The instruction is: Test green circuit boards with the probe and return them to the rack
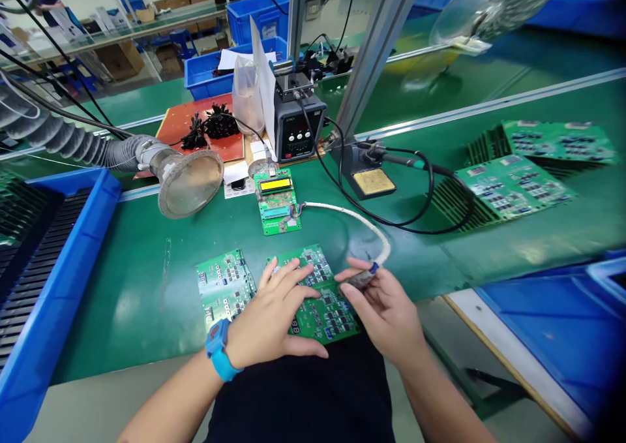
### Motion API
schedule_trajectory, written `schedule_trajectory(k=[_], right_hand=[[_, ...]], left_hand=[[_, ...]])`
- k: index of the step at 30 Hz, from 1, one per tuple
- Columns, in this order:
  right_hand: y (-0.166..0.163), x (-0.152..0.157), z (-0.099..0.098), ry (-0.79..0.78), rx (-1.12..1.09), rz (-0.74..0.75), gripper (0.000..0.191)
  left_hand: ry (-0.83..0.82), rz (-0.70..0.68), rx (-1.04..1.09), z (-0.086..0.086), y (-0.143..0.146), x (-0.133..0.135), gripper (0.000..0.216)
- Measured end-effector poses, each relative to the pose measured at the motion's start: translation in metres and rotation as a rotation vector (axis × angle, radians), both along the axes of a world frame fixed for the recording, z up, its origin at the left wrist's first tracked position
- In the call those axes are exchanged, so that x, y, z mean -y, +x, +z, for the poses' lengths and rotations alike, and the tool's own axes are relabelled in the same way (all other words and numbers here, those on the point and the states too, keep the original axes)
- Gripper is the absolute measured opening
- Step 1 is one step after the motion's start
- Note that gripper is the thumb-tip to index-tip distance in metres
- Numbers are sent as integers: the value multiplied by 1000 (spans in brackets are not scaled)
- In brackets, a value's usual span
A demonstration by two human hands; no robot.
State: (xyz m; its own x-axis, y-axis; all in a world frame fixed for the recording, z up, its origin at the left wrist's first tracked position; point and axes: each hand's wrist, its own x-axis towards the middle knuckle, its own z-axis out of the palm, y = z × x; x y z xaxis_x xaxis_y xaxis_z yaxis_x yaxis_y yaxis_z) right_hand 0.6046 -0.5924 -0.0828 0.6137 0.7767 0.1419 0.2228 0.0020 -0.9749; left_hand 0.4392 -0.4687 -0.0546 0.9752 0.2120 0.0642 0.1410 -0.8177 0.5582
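Note:
Fingers spread, my left hand (276,309) rests over a green circuit board (327,312) at the table's front edge and covers part of it. A blue strap circles that wrist. Between thumb and fingers, my right hand (386,312) pinches a wrapped probe (360,278) beside the board's right edge; whether its tip touches the board I cannot tell. A white sleeved cable (355,211) runs from the probe to a small green tester board (277,221) with a lit yellow display. Left of my left hand lies another green circuit board (222,283), partly hidden by that hand.
A soldering station (299,133) and iron stand (374,182) stand behind, with a black cord looping right. A fume hose nozzle (190,182) hangs at left. Stacked boards (513,188) lie at right. A blue rack tray (92,234) sits left, a blue bin (542,338) lower right.

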Motion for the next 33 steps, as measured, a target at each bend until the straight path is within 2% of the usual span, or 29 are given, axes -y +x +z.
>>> schedule_trajectory(k=[5, 12, 22, 33], right_hand=[[-1, 3, -9, -30, 16, 19, 31], [-2, 3, -10, -13, 76, 24, 30], [1, 7, -16, -62, 281, 82, 29], [-7, 1, -25, 17, 257, -2, 22]], left_hand=[[6, 4, 0, -1, 0, 0, 70], [-7, 8, -3, 0, 0, 0, 70], [-20, 19, -6, -1, 1, 0, 71], [-14, 23, 12, -2, 0, 1, 70]])
